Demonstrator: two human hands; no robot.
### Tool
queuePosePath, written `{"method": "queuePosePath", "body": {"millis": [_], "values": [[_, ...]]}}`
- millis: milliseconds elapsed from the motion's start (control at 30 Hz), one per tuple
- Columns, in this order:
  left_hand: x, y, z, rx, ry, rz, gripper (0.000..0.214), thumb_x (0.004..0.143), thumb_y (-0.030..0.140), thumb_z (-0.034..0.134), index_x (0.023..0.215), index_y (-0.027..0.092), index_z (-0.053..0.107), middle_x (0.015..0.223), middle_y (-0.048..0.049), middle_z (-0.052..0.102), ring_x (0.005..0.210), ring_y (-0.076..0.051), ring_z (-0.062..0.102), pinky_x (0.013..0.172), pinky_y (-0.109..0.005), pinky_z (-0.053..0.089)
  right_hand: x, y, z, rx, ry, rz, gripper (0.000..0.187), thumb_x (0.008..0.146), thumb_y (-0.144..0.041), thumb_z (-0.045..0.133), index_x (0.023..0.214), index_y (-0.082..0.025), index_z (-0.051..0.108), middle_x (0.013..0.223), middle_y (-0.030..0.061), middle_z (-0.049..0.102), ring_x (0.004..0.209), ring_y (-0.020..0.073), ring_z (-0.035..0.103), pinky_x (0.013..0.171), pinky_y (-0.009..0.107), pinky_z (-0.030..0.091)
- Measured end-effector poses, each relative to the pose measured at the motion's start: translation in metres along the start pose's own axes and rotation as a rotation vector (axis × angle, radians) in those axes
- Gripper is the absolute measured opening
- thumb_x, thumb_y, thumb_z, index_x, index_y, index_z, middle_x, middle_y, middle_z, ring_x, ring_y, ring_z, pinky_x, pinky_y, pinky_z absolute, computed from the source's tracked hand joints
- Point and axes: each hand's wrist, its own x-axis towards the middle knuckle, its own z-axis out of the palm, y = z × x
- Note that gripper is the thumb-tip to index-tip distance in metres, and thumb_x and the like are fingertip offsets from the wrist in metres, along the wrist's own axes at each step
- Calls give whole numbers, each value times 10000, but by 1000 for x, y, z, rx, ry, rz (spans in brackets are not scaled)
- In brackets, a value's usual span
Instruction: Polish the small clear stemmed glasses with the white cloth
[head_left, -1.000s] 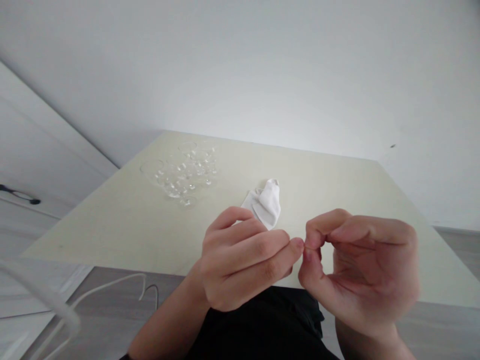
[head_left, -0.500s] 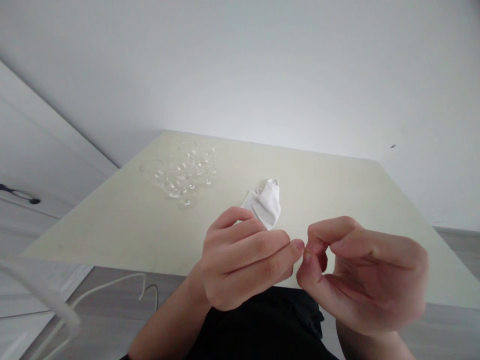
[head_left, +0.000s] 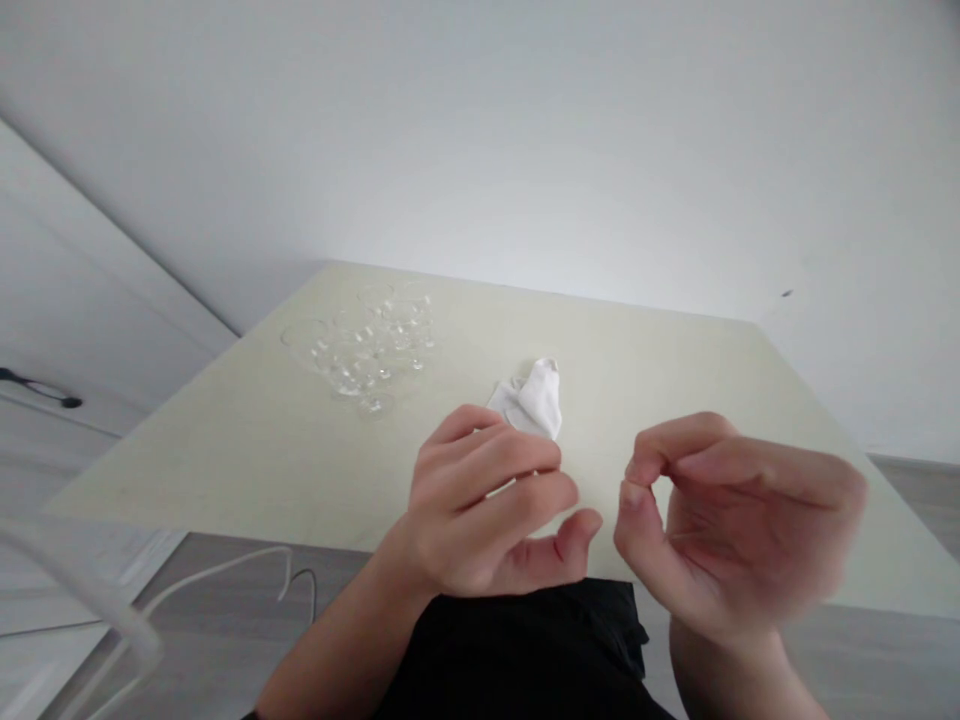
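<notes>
My left hand (head_left: 491,510) is held over the table's near edge with its fingers bent and its thumb apart from them; nothing shows between them. To its right, my right hand (head_left: 739,525) pinches thumb and forefinger together. Whatever may be in that pinch is too small or hidden to make out. The two hands do not touch. Beyond my left fingers, a crumpled white cloth (head_left: 538,400) lies on the pale yellow table (head_left: 675,370), partly covered from view by that hand.
Several clear stemmed glasses (head_left: 367,350) are grouped on the table's far left part. A white wall (head_left: 562,150) stands behind the table. White cabinet doors (head_left: 90,290) with a dark handle (head_left: 37,388) are at the left. A white cable (head_left: 217,572) hangs low on the left.
My hands have come apart, the right one moving slightly right. My left thumb has separated from its fingers, while the right pinch remains closed. The cloth and glasses have stayed in place.
</notes>
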Motion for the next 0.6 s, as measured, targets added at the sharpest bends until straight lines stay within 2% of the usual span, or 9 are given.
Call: {"method": "queuePosePath", "body": {"millis": [100,133,200,267,333,400,500,600], "values": [[-2,-8,2,-40,-11,-86,117,805,175,684,796,217,575,753,26,654,680,-111,608,671,-274,484,9,28,0,-143,16,15,215,816,-160,700,920,-254,536,728,-37,568,601,120,541,512,258,443],[-4,-13,2,-56,-27,-118,121,801,147,666,793,215,565,761,22,651,699,-116,610,676,-275,486,13,42,1,-212,-11,61,161,847,-196,670,907,-246,529,718,-36,562,596,118,533,523,257,437],[-8,-27,3,-97,-64,-183,116,798,129,634,802,210,551,790,6,644,735,-129,611,694,-284,490,21,77,2,-371,-148,185,104,892,-277,615,879,-232,522,706,-30,565,587,117,526,554,261,438],[-16,-48,6,-135,-96,-256,97,803,134,603,817,205,538,815,-11,628,759,-140,603,715,-296,493,26,115,4,-569,-301,341,172,895,-373,610,920,-221,533,781,4,618,639,141,567,620,290,458],[-26,-71,12,-161,-93,-336,77,816,138,556,810,202,513,805,-14,595,748,-139,584,713,-292,485,25,149,7,-786,-396,503,365,856,-525,640,998,-204,540,891,69,662,745,202,621,682,333,468],[-37,-91,19,-161,-113,-428,86,809,131,526,785,200,482,781,-7,564,712,-128,552,695,-279,468,20,173,12,-867,-491,621,503,841,-639,605,1048,-185,538,953,121,680,834,260,649,733,371,476],[-50,-107,26,-109,-180,-548,109,772,120,506,747,204,442,745,0,542,689,-127,524,681,-270,443,10,185,19,-871,-471,635,643,825,-720,556,1154,-169,511,1066,157,672,906,296,664,771,394,488],[-55,-109,29,-79,-235,-589,118,748,117,496,733,206,420,746,-2,541,709,-135,532,663,-262,421,4,181,27,-852,-467,531,732,826,-688,572,1320,-162,450,1188,175,633,994,311,659,811,391,494]]}}
